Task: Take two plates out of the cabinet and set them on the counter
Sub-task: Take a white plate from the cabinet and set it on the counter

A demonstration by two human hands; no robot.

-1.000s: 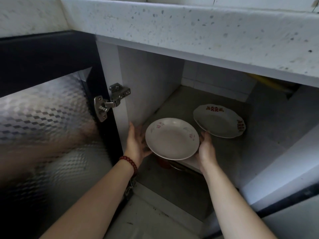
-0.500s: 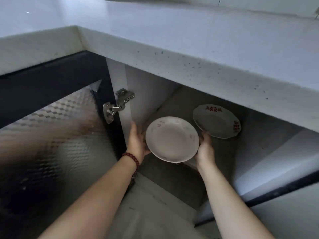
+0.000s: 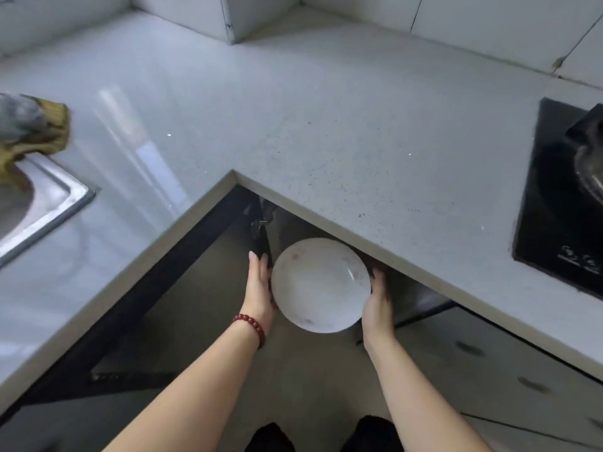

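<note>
A white plate (image 3: 321, 285) with faint pink flowers is held level just below and in front of the counter's edge. My left hand (image 3: 259, 285) grips its left rim and my right hand (image 3: 378, 296) grips its right rim. The pale speckled L-shaped counter (image 3: 326, 125) spreads above and around it. The cabinet opening (image 3: 280, 223) under the counter's inner corner is mostly hidden by the countertop. The second plate, with red motifs, is out of sight inside.
The open dark cabinet door (image 3: 182, 288) swings out to the left of my left hand. A steel sink (image 3: 36, 203) with a brown cloth (image 3: 39, 132) sits at far left. A black cooktop (image 3: 561, 197) lies at far right. White drawers (image 3: 489, 370) are lower right.
The plate has come out of the cabinet toward me, held by both hands. The view has risen above the counter, so the cabinet interior and the second plate are no longer visible.
</note>
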